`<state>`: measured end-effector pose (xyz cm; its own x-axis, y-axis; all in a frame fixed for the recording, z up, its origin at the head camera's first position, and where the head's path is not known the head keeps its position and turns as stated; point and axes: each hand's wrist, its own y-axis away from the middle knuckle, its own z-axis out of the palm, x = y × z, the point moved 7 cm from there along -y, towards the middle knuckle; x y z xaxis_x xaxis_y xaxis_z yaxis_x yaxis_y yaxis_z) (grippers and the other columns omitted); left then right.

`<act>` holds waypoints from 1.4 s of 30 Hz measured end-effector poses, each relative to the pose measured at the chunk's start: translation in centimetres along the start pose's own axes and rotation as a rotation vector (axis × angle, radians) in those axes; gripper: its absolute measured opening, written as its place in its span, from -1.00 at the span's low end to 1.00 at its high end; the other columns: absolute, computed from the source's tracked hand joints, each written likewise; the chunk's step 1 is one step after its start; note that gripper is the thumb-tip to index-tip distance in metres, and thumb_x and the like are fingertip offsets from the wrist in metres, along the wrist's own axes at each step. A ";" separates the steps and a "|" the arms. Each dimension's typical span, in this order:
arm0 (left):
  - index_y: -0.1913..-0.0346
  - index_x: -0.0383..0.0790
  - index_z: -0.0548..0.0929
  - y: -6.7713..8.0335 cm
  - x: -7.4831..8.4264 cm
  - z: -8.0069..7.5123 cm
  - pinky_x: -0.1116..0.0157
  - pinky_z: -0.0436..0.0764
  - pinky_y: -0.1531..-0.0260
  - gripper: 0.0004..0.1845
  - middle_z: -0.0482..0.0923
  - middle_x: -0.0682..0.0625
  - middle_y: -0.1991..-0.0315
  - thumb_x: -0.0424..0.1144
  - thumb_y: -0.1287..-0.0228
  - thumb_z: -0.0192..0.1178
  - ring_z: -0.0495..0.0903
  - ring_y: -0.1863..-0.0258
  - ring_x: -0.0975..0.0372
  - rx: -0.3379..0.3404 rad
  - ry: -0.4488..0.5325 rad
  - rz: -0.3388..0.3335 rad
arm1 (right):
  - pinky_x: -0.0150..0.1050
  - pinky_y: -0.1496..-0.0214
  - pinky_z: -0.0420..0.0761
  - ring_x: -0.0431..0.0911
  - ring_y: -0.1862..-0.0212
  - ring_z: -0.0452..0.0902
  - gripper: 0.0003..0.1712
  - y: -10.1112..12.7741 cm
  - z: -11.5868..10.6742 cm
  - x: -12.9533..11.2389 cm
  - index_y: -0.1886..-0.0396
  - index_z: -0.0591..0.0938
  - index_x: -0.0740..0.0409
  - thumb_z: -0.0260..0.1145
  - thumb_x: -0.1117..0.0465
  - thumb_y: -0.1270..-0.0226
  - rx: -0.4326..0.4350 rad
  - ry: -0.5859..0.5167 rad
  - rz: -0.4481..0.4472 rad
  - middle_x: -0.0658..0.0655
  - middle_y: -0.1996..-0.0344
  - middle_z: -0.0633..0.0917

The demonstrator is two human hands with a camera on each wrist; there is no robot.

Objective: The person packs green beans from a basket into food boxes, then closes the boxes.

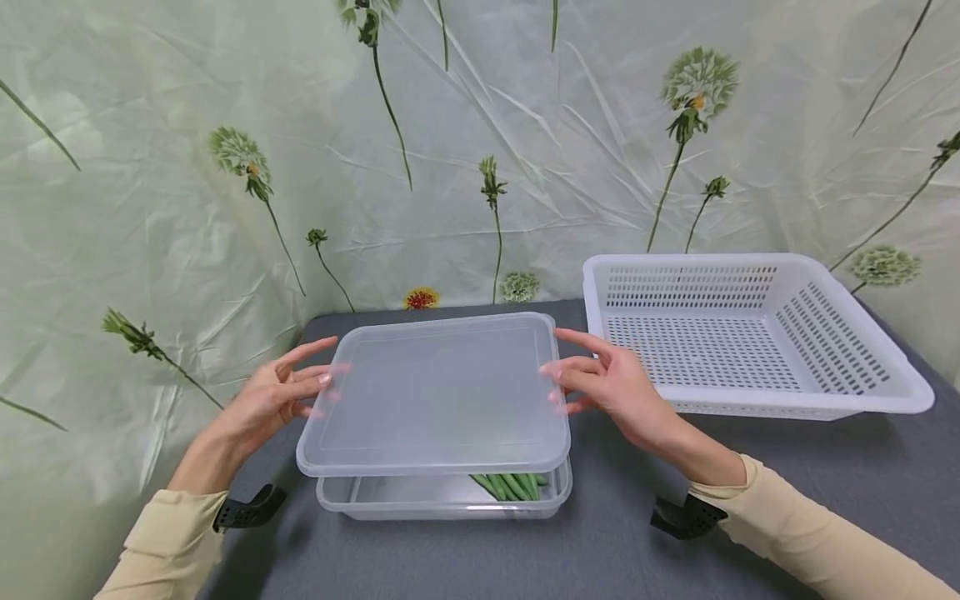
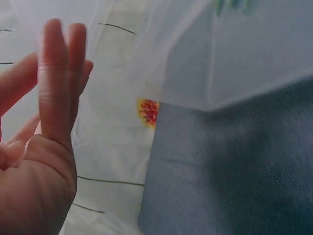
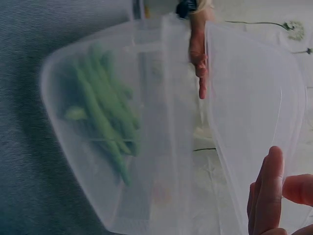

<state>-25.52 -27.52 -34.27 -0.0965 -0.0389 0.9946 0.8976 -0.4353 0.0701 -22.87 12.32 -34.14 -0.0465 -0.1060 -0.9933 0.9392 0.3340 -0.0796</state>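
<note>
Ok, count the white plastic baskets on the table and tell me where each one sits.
1. The white perforated basket sits on the grey table at the person's right, beside the clear container whose lid both hands hold by its ends. No others in view.

The light is soft and even in all views, bright but without hard glare. In the head view, the picture is sharp; weak shadows lie on the grey table [image 1: 600,542] under the clear box [image 1: 442,496] and near the white basket [image 1: 750,333]. The backdrop bends slightly at the edges. The left wrist view is blurred, and the hand [image 2: 39,147] close to the lens is out of focus. The right wrist view is hazy, the green beans [image 3: 105,122] seen soft through plastic.
</note>
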 end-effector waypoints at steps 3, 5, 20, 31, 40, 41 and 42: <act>-0.45 -0.20 0.27 0.4 -0.7 -0.2 0.18 0.71 0.33 -0.43 0.64 -0.02 -0.08 -0.45 -0.44 0.09 0.72 0.14 0.07 0.029 -0.116 -0.055 | -0.01 0.23 0.71 -0.01 0.24 0.70 -0.28 0.6 0.2 0.4 -0.47 0.31 0.15 0.33 0.30 -0.36 0.004 0.068 0.008 0.22 0.08 0.73; -0.47 -0.25 0.25 0.6 -1.0 -0.3 0.10 0.71 0.29 -0.40 0.59 -0.01 -0.13 -0.40 -0.42 0.15 0.69 0.08 0.07 0.054 -0.210 -0.081 | 0.00 0.24 0.71 -0.01 0.19 0.69 -0.28 1.0 0.4 0.6 -0.48 0.30 0.12 0.32 0.27 -0.37 -0.002 0.116 0.008 0.24 0.05 0.70; -0.42 -0.34 0.32 1.4 -2.9 -0.2 0.07 0.68 0.32 -0.35 0.46 -0.13 -0.15 -0.37 -0.29 0.28 0.68 0.20 0.16 0.084 -0.365 -0.119 | -0.22 0.43 0.58 -0.10 0.36 0.55 -0.16 1.9 0.8 2.2 -0.49 0.27 0.18 0.42 0.21 -0.26 -0.010 0.521 0.000 0.09 0.05 0.48; -0.46 -0.33 0.24 1.3 -3.4 0.1 0.14 0.62 0.06 -0.33 0.58 -0.18 -0.11 -0.36 -0.35 0.24 0.66 0.04 0.12 0.061 -0.340 -0.125 | -0.30 0.38 0.49 -0.08 0.22 0.51 -0.21 2.1 0.8 2.3 -0.43 0.37 0.19 0.42 0.11 -0.24 0.023 0.717 -0.013 -0.05 0.13 0.53; -0.46 -0.34 0.25 1.2 -4.1 0.2 0.13 0.64 0.05 -0.34 0.50 -0.19 -0.21 -0.37 -0.36 0.22 0.66 0.02 0.11 0.079 -0.307 -0.100 | -0.32 0.31 0.58 -0.15 0.08 0.56 -0.21 2.4 0.5 2.4 -0.40 0.38 0.29 0.44 0.16 -0.22 -0.004 0.670 -0.014 0.18 -0.32 0.42; -0.46 -0.34 0.25 1.2 -4.2 0.1 0.13 0.64 0.06 -0.34 0.52 -0.19 -0.19 -0.37 -0.36 0.22 0.66 0.02 0.11 0.084 -0.304 -0.100 | -0.32 0.31 0.58 -0.14 0.07 0.57 -0.21 2.4 0.5 2.4 -0.40 0.37 0.32 0.44 0.17 -0.23 -0.013 0.658 -0.012 0.22 -0.35 0.39; -0.46 -0.33 0.26 1.2 -4.4 0.1 0.14 0.64 0.06 -0.35 0.55 -0.17 -0.16 -0.36 -0.36 0.22 0.66 0.02 0.12 0.090 -0.305 -0.101 | -0.32 0.32 0.58 -0.13 0.06 0.57 -0.21 2.4 0.5 2.5 -0.41 0.36 0.33 0.44 0.18 -0.23 -0.021 0.651 -0.014 0.25 -0.37 0.36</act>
<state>-23.99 -27.82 -38.51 -0.0661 0.2775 0.9585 0.9255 -0.3419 0.1628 -20.57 12.43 -36.74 -0.2613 0.4765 -0.8395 0.9304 0.3558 -0.0876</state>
